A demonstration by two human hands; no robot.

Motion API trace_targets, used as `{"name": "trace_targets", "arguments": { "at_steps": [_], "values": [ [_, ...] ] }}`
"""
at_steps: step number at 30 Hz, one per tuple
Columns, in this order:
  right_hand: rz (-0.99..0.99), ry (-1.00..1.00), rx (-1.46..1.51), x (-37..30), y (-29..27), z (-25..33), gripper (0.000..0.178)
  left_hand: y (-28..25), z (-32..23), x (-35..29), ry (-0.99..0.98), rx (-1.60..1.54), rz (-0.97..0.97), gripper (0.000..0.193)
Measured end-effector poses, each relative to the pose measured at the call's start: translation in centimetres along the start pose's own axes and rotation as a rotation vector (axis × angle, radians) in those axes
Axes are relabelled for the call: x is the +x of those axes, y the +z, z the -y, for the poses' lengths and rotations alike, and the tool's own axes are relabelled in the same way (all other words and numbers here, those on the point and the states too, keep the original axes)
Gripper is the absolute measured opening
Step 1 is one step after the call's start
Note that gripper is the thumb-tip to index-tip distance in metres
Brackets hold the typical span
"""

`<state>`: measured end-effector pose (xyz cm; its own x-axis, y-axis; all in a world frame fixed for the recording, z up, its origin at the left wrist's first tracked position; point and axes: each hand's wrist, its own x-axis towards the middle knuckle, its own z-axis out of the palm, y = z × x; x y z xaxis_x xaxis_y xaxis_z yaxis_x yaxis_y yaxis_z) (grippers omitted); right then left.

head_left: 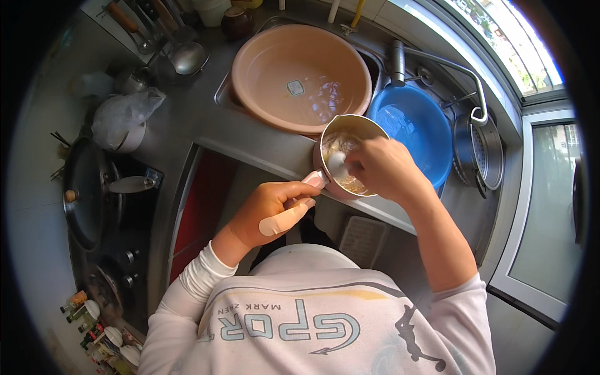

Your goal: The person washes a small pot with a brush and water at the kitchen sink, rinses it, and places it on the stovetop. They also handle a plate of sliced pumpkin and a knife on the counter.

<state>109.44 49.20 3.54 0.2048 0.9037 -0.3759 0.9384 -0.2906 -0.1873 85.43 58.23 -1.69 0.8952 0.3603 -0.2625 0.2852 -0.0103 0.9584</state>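
Observation:
A small saucepan (340, 185), cream-coloured with a pink tint outside, is held over the front edge of the sink counter. My left hand (262, 212), with a bandage strip at its base, is closed around the short pinkish handle (317, 179). My right hand (387, 165) reaches into the pan from the right, its fingers bent down and partly hidden. Beside those fingertips shows a smooth white rounded thing (337, 164), whose kind I cannot make out. Cloudy brownish liquid with bits in it covers the pan's inside.
Behind the pan sits a wide peach basin (250, 81) in the sink. To its right stands a blue basin (437, 144) under the metal faucet (398, 62). A steel colander (490, 153) is at far right; a lidded wok (84, 194) rests on the stove at left.

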Motion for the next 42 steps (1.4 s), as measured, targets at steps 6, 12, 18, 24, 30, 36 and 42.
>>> {"name": "trace_targets", "arguments": {
  "at_steps": [6, 12, 18, 24, 30, 36, 42],
  "values": [
    [0.135, 0.188, -0.265, -1.7, -2.6, -6.3, 0.016, 0.3, 0.8, 0.0, 0.104, -0.013, -0.035, 0.024],
    [-0.134, 0.155, -0.139, 3.7, -0.2, -4.1, 0.020, 0.1, 0.2, -0.1, 0.140, 0.117, -0.030, 0.022],
    [0.104, -0.069, -0.047, -1.6, -1.5, -1.3, 0.014, 0.0, 0.5, 0.2, 0.165, 0.079, -0.018, 0.024],
    [-0.200, 0.071, -0.139, 3.4, -1.2, -4.1, 0.018, 0.3, 0.2, 0.1, 0.164, 0.019, -0.038, 0.023],
    [0.076, 0.225, -0.267, -1.6, -0.2, -5.9, 0.011, 0.2, 0.8, -0.2, 0.181, -0.001, -0.081, 0.022],
    [-0.026, 0.031, -0.194, 0.9, 0.1, 0.0, 0.012, 0.1, 0.0, 0.3, 0.144, 0.066, -0.021, 0.024],
    [-0.082, 0.198, -0.139, 3.6, -1.8, -5.7, 0.016, -0.2, -0.4, 0.2, 0.116, 0.033, 0.023, 0.024]
  ]
}}
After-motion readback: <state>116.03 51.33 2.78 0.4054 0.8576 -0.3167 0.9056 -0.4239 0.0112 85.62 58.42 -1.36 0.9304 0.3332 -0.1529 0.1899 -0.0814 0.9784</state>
